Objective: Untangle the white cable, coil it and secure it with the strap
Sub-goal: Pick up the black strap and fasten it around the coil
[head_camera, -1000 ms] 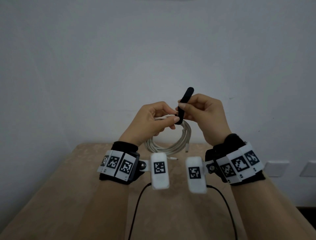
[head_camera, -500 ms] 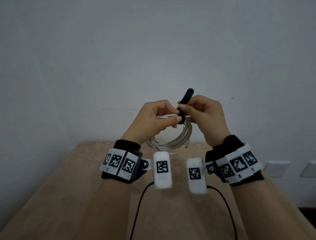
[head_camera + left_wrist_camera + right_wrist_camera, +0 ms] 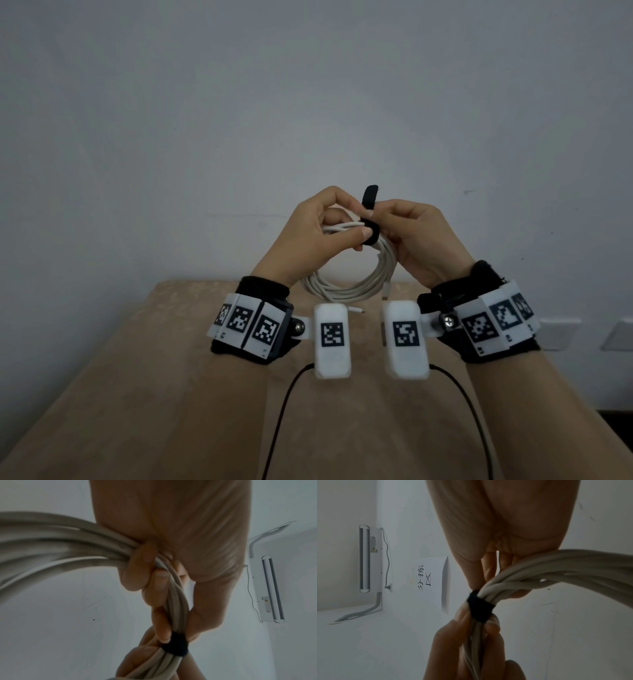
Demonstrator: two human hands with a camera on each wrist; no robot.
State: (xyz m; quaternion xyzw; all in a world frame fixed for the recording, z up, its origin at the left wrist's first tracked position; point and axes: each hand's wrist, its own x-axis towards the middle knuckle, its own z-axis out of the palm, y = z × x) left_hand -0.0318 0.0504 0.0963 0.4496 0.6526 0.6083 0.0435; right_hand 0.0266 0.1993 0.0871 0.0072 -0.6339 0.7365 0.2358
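Observation:
The white cable (image 3: 346,291) hangs as a coil in the air above the table's far end, its top bundle held between both hands. My left hand (image 3: 318,233) grips the bundled strands (image 3: 175,599) with curled fingers and thumb. A black strap (image 3: 370,233) is wrapped round the bundle (image 3: 480,608) just right of that grip, and its free end (image 3: 369,197) sticks up. My right hand (image 3: 411,236) pinches the strap at the wrap. One cable plug (image 3: 356,310) dangles below the coil.
A tan table (image 3: 171,394) stretches below the hands, against a plain grey wall. Two black cords (image 3: 284,404) run from the wrist cameras toward me. Wall sockets (image 3: 556,334) sit low at the right. An air conditioner (image 3: 267,588) hangs on the wall.
The strap's free end has shortened as the right hand wound it round the bundle. Both hands stay raised together, and the coil hangs as before.

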